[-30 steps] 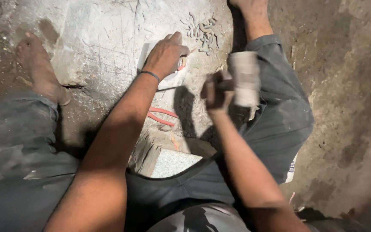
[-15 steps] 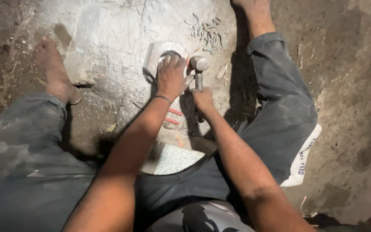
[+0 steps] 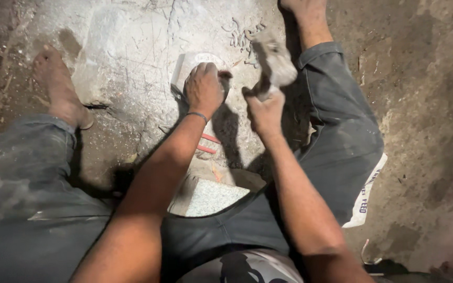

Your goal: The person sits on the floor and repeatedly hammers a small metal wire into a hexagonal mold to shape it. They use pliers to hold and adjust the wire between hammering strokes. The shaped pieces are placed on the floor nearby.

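The left hand (image 3: 204, 88) presses down on a small pale stone piece (image 3: 187, 65) that lies on a big dusty slab (image 3: 127, 57) on the floor, its fingers curled over the piece's near edge. The right hand (image 3: 265, 107) is closed around a hammer (image 3: 274, 63), raised just right of the piece, its head blurred. A cluster of nails (image 3: 242, 32) lies beyond on the slab. Red-handled pliers (image 3: 207, 144) rest nearer the body, between the arms. A bare foot (image 3: 58, 86) sits at the slab's left edge.
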